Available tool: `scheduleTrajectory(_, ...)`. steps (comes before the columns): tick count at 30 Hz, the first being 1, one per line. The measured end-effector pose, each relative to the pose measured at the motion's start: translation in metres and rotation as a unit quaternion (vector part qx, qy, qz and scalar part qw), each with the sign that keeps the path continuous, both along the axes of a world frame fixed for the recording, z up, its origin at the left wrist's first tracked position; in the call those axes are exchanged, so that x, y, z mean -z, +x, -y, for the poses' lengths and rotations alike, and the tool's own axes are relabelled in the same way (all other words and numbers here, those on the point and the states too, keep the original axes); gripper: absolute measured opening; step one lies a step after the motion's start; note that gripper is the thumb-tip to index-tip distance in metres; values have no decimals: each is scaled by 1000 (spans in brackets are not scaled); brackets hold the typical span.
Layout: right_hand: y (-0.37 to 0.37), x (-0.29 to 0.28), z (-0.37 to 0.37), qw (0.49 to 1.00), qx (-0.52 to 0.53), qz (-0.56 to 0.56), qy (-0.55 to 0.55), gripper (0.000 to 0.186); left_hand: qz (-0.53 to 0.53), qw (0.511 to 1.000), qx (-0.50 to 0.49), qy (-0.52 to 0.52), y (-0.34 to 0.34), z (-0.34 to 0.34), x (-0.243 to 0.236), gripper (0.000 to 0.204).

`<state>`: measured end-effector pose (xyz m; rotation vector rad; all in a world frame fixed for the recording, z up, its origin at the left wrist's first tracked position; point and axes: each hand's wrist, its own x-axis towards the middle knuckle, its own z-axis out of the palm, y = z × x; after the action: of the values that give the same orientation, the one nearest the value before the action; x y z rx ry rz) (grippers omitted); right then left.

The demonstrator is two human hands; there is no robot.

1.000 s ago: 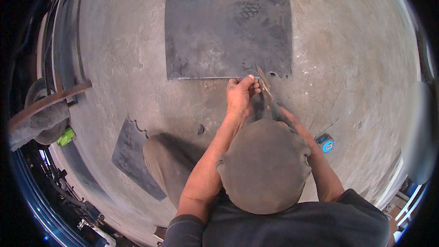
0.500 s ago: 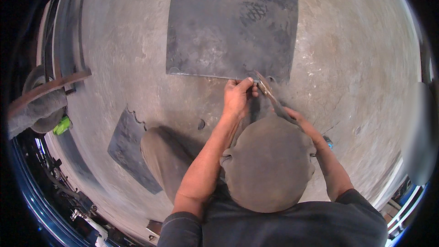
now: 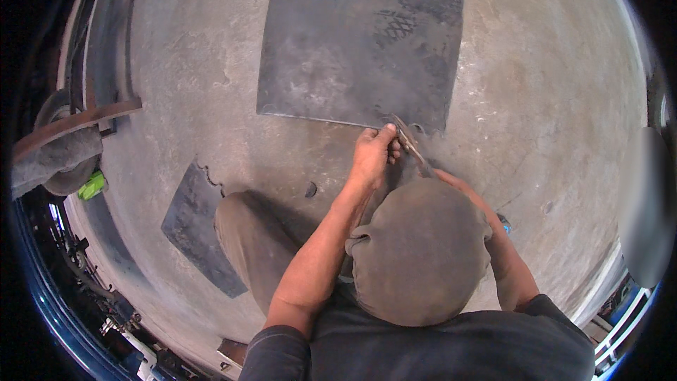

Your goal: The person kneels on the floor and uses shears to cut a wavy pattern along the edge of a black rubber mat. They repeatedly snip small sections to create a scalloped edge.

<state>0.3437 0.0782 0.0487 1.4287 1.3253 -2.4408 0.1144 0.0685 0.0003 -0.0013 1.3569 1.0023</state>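
Now, bare left hand (image 3: 374, 154) pinches near edge of large dark-grey rectangular sheet (image 3: 360, 49), spread on worn grey concrete floor (image 3: 536, 99), with long-bladed metal shears (image 3: 414, 150) at edge just beside fingertips. Right hand (image 3: 446, 179) at handles, mostly hidden behind brown cloth cap (image 3: 419, 261); grip cannot be told. Compared with second ago, sheet sits turned, near edge slanting down rightward, suggesting altered cutting angle. Smaller dark-grey sheet with scalloped edge (image 3: 199, 236) lies beside brown-trousered left knee (image 3: 240, 222).

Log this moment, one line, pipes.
left hand: pinches dark sheet at near edge | right hand: at handle end of shears, partly hidden by cap | smaller sheet: beside left knee
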Motion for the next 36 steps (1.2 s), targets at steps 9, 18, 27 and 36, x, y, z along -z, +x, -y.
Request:
scheduleTrajectory(9, -2, 20, -11, 991, -114, -40, 49, 71, 6, 1000, 0, 1, -22, 5, 4, 22)
scheduleTrajectory(18, -23, -7, -36, 987, -158, 3, 30, 51, 31, 999, 17, 4, -42, 11, 4, 22)
scheduleTrajectory(27, -31, -7, -38, 993, -107, 7, -48, 47, 23, 1000, 17, -9, -51, 18, 8, 20)
scheduleTrajectory(36, -8, 18, 2, 998, -59, -2, 20, 53, 44, 999, 28, 7, -63, 23, 6, 19)
